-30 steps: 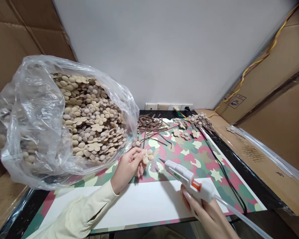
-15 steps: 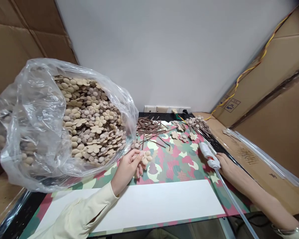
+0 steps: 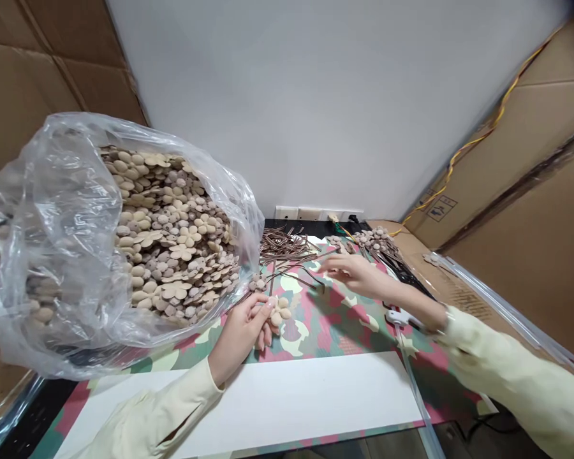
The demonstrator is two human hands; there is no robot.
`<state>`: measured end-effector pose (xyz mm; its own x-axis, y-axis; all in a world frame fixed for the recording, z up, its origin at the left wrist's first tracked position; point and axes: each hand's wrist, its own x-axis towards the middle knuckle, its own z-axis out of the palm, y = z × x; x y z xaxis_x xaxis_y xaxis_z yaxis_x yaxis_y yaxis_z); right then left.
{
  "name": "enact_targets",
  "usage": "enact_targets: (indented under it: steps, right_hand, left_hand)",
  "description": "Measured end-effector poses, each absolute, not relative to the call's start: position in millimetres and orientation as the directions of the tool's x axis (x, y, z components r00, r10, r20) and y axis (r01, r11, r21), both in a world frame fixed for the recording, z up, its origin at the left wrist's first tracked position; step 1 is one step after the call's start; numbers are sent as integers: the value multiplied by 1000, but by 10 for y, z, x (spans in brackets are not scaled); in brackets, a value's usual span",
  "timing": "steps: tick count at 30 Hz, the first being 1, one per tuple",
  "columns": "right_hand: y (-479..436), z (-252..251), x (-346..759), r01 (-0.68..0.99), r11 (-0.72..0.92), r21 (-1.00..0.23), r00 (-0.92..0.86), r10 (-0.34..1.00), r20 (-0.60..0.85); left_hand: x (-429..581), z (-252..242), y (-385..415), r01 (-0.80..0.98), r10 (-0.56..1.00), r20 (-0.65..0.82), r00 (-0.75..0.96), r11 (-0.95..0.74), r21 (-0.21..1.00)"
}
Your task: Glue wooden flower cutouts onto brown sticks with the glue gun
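Note:
My left hand (image 3: 242, 326) is closed on a beige padded fabric flower (image 3: 280, 310), pinching it between thumb and fingers above the camouflage-patterned tabletop. Just beyond those fingers lies a small grey-brown flower (image 3: 257, 282). My right hand (image 3: 356, 274) is open and reaches over the table, fingers stretched leftward near the loose ends of the thin brown strips (image 3: 284, 245). Partly hidden below my right forearm, a white glue gun (image 3: 398, 317) rests on the table with its cord running toward me. My right hand and arm cover part of the flowers behind them.
A big clear plastic bag (image 3: 71, 210) full of fabric flowers (image 3: 182, 242) takes up the left side. More finished-looking flowers (image 3: 375, 240) are heaped at the back right. A white board (image 3: 306, 389) lies along the front. Power sockets (image 3: 310, 214) line the wall; cardboard (image 3: 521, 159) stands at right.
My right hand has let go of the glue gun, leaving it on the table, and has moved left and away from me toward the strips. My left hand stays on the flower.

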<state>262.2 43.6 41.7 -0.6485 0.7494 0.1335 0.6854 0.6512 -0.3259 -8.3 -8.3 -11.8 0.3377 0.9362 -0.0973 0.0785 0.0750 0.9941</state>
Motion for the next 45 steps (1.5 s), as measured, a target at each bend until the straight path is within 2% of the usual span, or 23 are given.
enact_targets:
  steps: [3,6,11,20,25,30,33,36,38,42,45]
  right_hand:
    - [860,284,2175,518,785,-340,-818,570,70]
    - [1114,153,2030,446,829,-338,-882,471,-10]
    - [1196,98,2032,449,814,-369,-880,474,-26]
    - [693,362,2229,525,724,-447,-801,598,29]
    - [401,581,2238,543,604,-584,-801,581,-144]
    - [298,724,2187,582,640,-501,-781,613,-124]
    - [278,734,2118,538,616,-575,-810,567,-150]
    - [300,710,1998,515,522,-680,-836,483,-262]
    - [343,694,1900,526,474,-706,-839,424,-340]
    - [461,654,1735,544,405,-735,-838,305,-452]
    - [535,602,1679,519,387,-762,-852,303,-426]
  left_hand:
    - [-85,-123,-79,70,941,-99,323,81,994]
    - [-93,-143,-73,44,940,-97,326,87,995]
    - [-98,-171,-76,15,934,-88,347,88,996]
    - [-212,-20,-28,-36,922,-27,387,44,998]
    - [-327,110,56,-222,932,37,361,47,974]
    - [-323,106,53,-235,925,70,374,22,972]
    - [-286,99,4,-144,869,67,491,5,990]
    - [-230,89,-37,-61,789,5,614,41,997]
    - [-188,76,-55,-26,747,-36,664,72,997]
    - [-127,52,-85,-43,679,-30,733,91,995]
    - [-114,42,-103,-21,709,-38,704,74,997]
